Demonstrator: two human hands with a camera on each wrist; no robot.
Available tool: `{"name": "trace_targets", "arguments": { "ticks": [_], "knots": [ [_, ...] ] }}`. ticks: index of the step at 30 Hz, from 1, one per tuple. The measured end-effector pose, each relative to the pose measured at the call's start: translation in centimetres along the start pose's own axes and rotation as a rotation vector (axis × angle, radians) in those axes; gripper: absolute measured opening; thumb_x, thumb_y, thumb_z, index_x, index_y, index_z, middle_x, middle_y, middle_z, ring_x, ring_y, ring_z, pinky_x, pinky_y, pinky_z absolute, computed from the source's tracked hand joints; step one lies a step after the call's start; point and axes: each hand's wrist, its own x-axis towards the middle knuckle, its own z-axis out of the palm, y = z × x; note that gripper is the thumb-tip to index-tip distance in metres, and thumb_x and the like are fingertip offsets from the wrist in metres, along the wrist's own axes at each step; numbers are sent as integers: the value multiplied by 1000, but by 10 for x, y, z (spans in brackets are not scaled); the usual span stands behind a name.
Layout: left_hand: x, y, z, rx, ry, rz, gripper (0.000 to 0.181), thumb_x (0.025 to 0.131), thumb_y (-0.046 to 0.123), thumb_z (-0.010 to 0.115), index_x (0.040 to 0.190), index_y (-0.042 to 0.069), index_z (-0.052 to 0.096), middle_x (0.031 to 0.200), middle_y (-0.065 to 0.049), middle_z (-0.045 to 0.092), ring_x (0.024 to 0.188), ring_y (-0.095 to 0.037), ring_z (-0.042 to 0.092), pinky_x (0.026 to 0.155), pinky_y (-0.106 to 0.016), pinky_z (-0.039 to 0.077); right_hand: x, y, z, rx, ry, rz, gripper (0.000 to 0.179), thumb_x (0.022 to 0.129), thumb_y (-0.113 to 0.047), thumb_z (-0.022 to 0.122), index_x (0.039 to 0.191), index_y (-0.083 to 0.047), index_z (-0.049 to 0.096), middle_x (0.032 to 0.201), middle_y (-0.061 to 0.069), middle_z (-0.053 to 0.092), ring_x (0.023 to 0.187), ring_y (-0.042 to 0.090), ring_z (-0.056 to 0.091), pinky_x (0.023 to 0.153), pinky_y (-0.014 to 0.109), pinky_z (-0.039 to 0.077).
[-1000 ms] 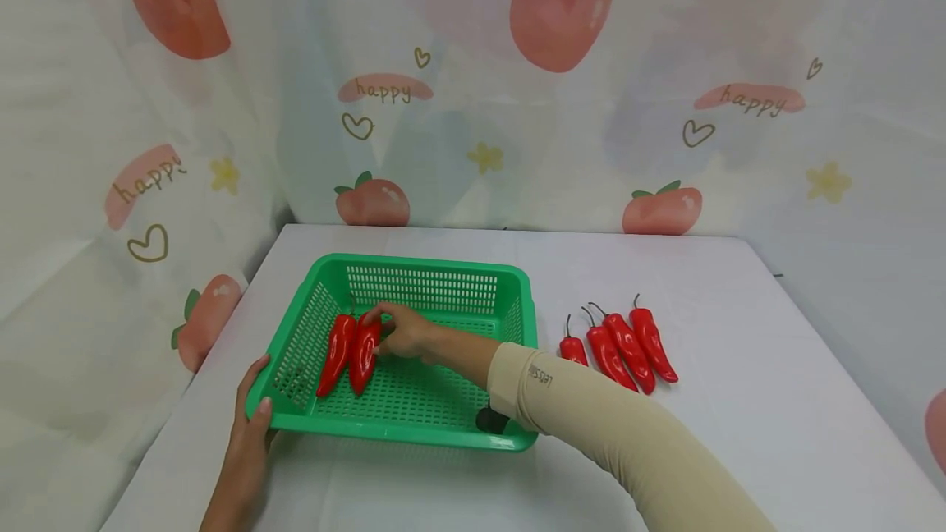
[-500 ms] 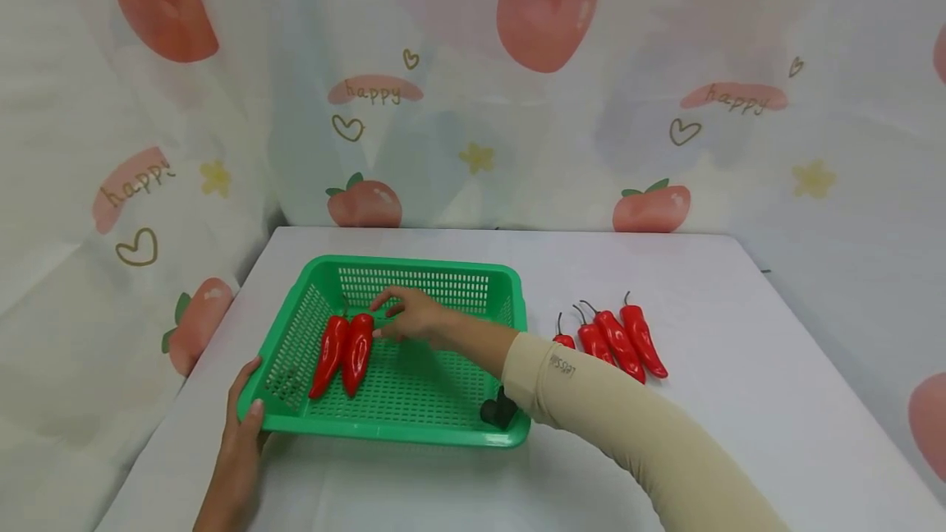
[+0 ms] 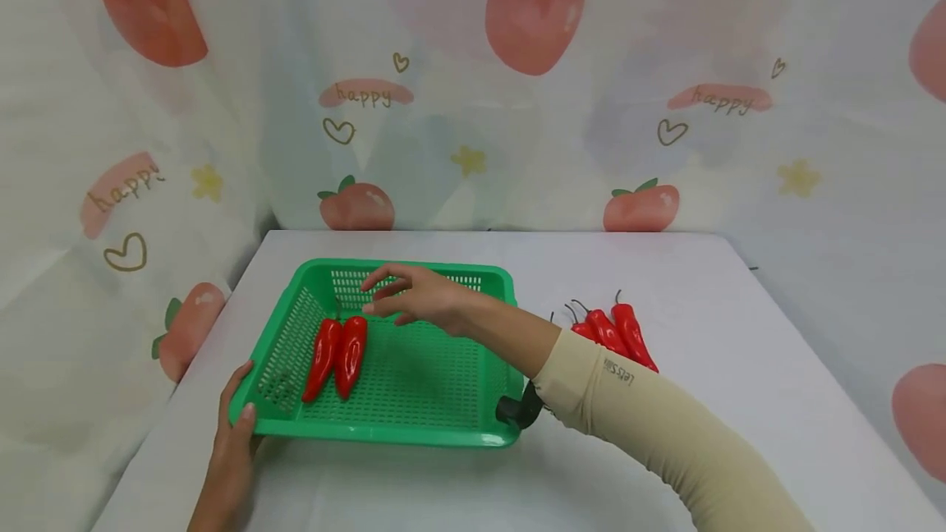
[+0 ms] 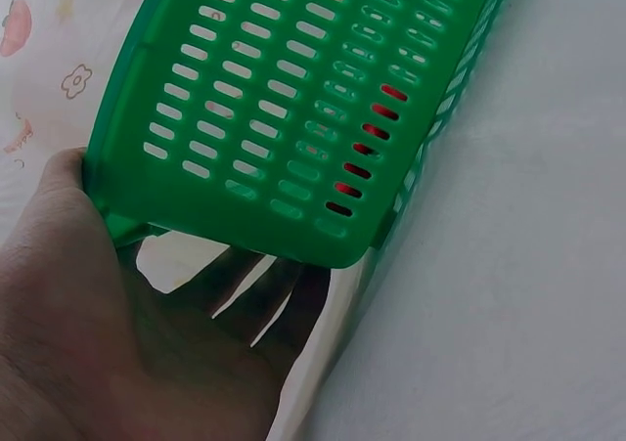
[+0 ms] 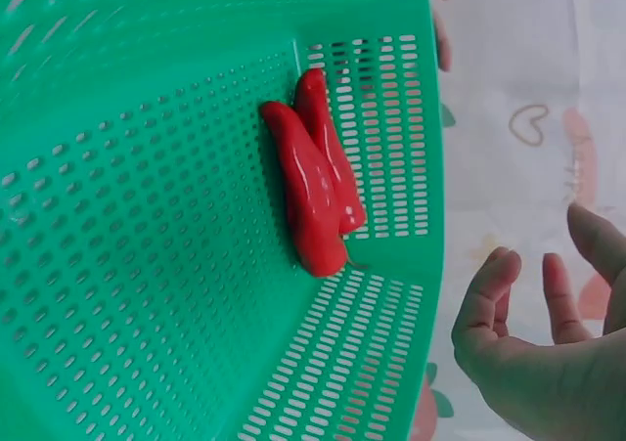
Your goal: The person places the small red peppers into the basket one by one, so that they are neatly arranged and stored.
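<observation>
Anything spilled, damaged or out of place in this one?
Nothing stands out. The green plastic basket shows no visible damage, and the two red chili peppers inside lie side by side, apparently whole. The other red chili peppers lie grouped on the white table; the beige sleeve partly hides them, so I can't check them fully.

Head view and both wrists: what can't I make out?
Head: parts of the loose peppers, hidden by the sleeve; their count is uncertain.
Head: right side of the basket, partly behind the forearm.
Left wrist: the two peppers inside, mere red patches behind the basket's slotted wall.
Right wrist: part of the basket, cut off by the left edge.
</observation>
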Motion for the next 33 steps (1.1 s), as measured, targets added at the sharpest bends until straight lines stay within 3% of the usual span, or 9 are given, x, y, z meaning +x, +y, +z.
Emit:
{"name": "trace_targets", "arguments": {
  "ticks": [8,21,28,33],
  "knots": [
    [0,0,-1,-28,-16,-3,57,113,46,28,164,46,3,165,-13,10,137,-42,29,88,-14,38,-18,-3,-9,29,27,-19,32,101,-20,70,131,-14,63,130,5,63,113,24,64,93,41,52],
    [-1,-4,-2,-41,-27,34,56,115,41,27,165,42,3,163,-16,9,129,-21,34,87,-9,38,-53,1,-36,39,108,-37,33,104,-17,64,136,-10,60,136,13,60,114,28,63,95,42,50],
    [0,-2,-2,-47,-36,-10,55,113,47,26,163,48,2,164,-16,9,136,-36,29,87,-11,38,-73,8,-66,42,172,-30,35,105,-20,63,137,-8,57,125,12,63,116,34,60,95,42,50],
    [0,-4,-3,-69,-29,-11,56,114,44,28,164,48,3,163,-16,9,135,-30,31,87,-10,39,-86,10,-80,14,190,-17,37,105,-22,62,139,-8,55,125,13,64,118,33,60,100,46,48]
  ]
}}
